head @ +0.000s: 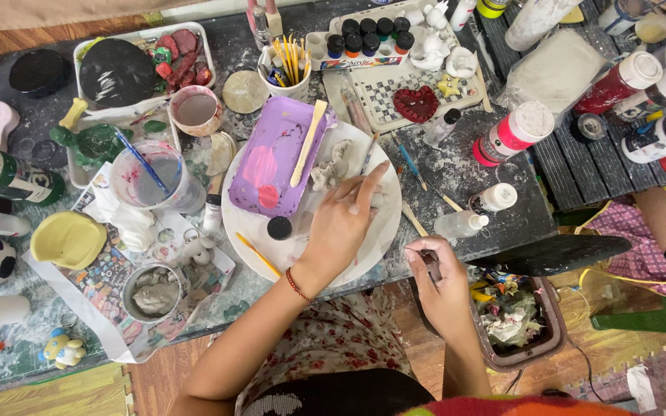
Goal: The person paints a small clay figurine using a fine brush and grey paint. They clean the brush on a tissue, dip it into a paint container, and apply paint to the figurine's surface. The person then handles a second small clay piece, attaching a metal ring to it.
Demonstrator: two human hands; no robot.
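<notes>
Workpiece: small grey unpainted clay figurine [331, 166] is lying on the round white plate [383, 231], just beside the purple rectangular paint-smeared palette tray [275, 158].
Bearing: figurine is sitting just ahead of and slightly left of the left hand [344, 223]; its long axis is running away from the person, roughly parallel to the pale wooden modelling stick [307, 142] resting on the tray.
Nearer hand: left hand is reaching closest, fingers extended toward the figurine; contact is possibly being made, but the fingertips are masking the gap.
Left hand state: fingers are spreading loosely, clamping on nothing visible.
Right hand state: right hand [437, 281] is curling closed around a small dark object [429, 258] at the table edge, well apart from the figurine; its identity is not resolving.
Surface: figurine is showing lumpy, matte, uncoloured.
</notes>
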